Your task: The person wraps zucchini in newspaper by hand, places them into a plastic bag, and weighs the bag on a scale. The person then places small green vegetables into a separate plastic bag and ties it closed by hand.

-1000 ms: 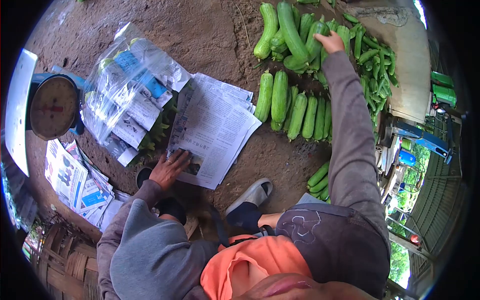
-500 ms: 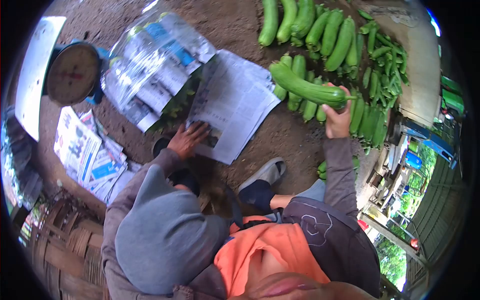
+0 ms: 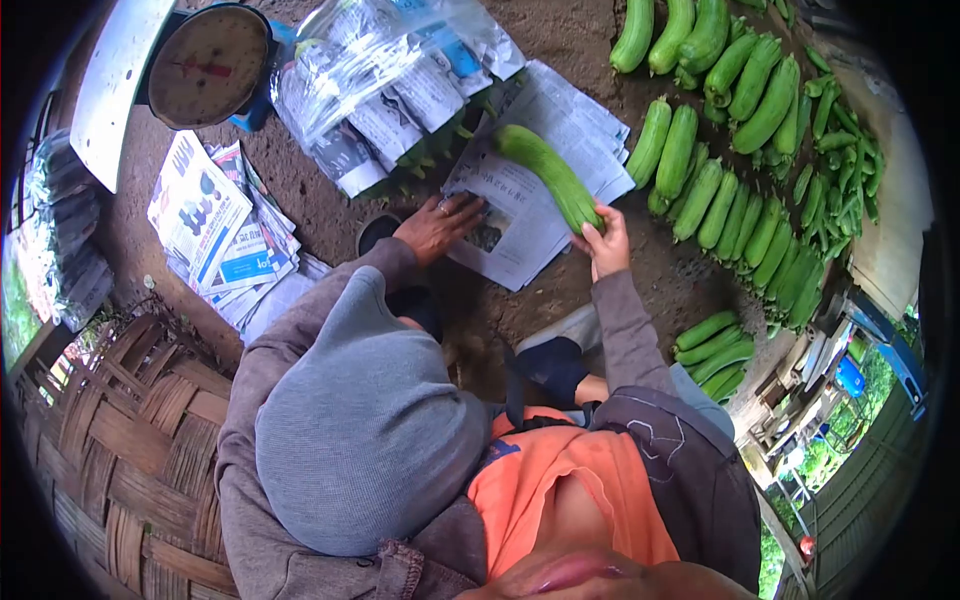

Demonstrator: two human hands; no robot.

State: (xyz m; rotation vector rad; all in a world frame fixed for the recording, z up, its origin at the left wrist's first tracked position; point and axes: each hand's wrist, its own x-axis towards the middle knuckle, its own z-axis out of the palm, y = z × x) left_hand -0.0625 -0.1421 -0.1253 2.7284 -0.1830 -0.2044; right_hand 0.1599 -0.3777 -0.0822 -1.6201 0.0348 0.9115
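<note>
My right hand [image 3: 604, 243] grips one end of a long green gourd [image 3: 547, 172], which lies slanted across a stack of newspaper sheets [image 3: 545, 170] on the dirt ground. My left hand [image 3: 437, 226] rests flat on the near left corner of those sheets, fingers spread, holding nothing. Both arms are in grey sleeves.
Rows of green gourds [image 3: 735, 200] and a heap of smaller green pods [image 3: 835, 140] lie to the right. A clear plastic bag of paper-wrapped bundles [image 3: 390, 80] sits behind the sheets, a dial scale [image 3: 207, 65] at far left, more newspapers [image 3: 215, 230] and a woven bamboo panel [image 3: 120, 450] near left.
My right hand picked a gourd from the far pile, carried it back and laid it on the newspaper. My left hand stayed on the sheets. The view shifted right.
</note>
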